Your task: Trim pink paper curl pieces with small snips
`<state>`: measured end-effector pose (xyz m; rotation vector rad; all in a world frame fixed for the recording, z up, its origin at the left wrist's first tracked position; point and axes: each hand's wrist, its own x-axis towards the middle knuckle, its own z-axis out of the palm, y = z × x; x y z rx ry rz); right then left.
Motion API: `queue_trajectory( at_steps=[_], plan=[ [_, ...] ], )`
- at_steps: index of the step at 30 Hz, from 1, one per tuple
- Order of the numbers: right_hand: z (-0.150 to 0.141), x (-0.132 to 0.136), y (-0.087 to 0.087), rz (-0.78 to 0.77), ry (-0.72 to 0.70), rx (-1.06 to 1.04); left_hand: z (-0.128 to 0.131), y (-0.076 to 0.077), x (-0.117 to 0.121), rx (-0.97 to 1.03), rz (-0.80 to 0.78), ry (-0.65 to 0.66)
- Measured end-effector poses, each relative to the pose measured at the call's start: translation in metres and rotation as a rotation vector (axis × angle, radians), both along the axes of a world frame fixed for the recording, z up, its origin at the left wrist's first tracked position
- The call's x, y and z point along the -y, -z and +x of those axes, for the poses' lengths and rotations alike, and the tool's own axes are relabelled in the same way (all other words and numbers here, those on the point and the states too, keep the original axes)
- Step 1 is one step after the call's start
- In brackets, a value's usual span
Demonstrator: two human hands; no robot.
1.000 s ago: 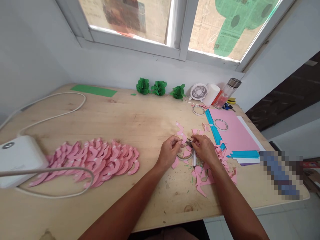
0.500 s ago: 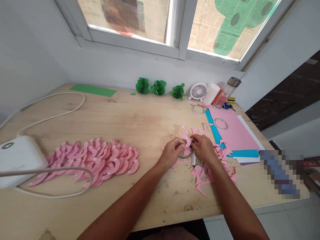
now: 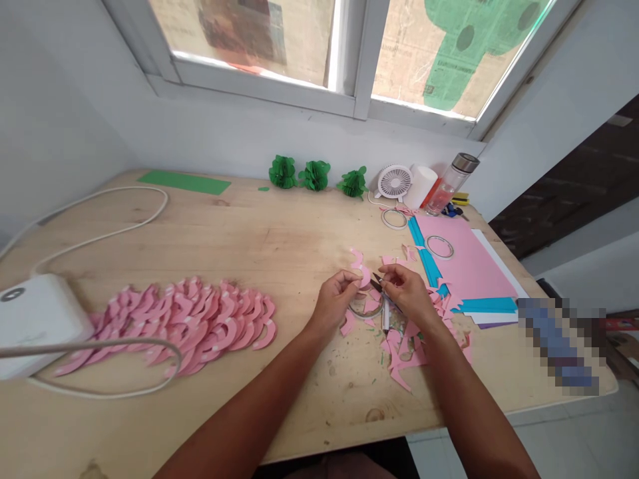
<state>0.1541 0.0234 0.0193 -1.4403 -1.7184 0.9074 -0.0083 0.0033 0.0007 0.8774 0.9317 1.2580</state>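
My left hand [image 3: 340, 297] pinches a curved pink paper piece [image 3: 358, 265] that has white patches on it. Facing it, my right hand [image 3: 402, 285] is closed around small scissors, their dark blades [image 3: 376, 281] pointing left toward the paper and apart from each other. The scissors' handles are mostly hidden by my fingers. Under my hands lie a tape roll [image 3: 368, 315], a white pen-like stick [image 3: 385, 315] and pink paper scraps [image 3: 410, 336]. To the left, a pile of curved pink paper pieces [image 3: 200, 326] is spread in overlapping rows.
A white box-shaped device [image 3: 42, 326] with a cable sits at the left. Along the wall stand green paper balls [image 3: 315, 175], a small fan [image 3: 395, 182] and a glass bottle [image 3: 452, 186]. Pink sheets [image 3: 474, 259], blue strips [image 3: 486, 306] and another tape roll [image 3: 440, 247] lie at the right.
My left hand has shifted slightly left with the pink paper piece, away from my right hand. The scissor blades now show clearly between my hands.
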Motion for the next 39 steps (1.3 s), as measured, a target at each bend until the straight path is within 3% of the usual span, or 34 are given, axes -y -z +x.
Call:
queue_trajectory(
  at_steps=[5,10,15,18,28,31,35,39],
  plan=[
    [-0.005,0.004,-0.007,-0.143,0.032,-0.285,-0.002,-0.003,0.000,-0.015,-0.054,-0.121],
    [-0.009,0.006,-0.014,-0.207,0.042,-0.407,-0.002,-0.003,0.003,-0.120,0.039,-0.181],
    [-0.011,0.007,-0.014,-0.220,-0.002,-0.476,-0.003,-0.001,0.007,-0.295,0.256,-0.113],
    [-0.011,0.008,-0.014,-0.239,-0.037,-0.526,-0.002,-0.002,0.007,-0.283,0.324,-0.055],
    [-0.021,0.011,-0.005,-0.260,-0.084,-0.583,0.002,-0.009,0.006,-0.035,0.101,-0.028],
    [-0.022,0.010,-0.001,-0.143,-0.045,-0.423,0.001,-0.007,0.006,-0.047,0.106,-0.073],
    [-0.022,0.014,-0.007,0.205,0.049,-0.061,0.001,-0.003,0.005,-0.063,0.137,-0.115],
    [-0.025,0.020,-0.014,0.494,0.010,0.203,0.002,0.000,0.005,-0.080,0.163,-0.124]
  ],
)
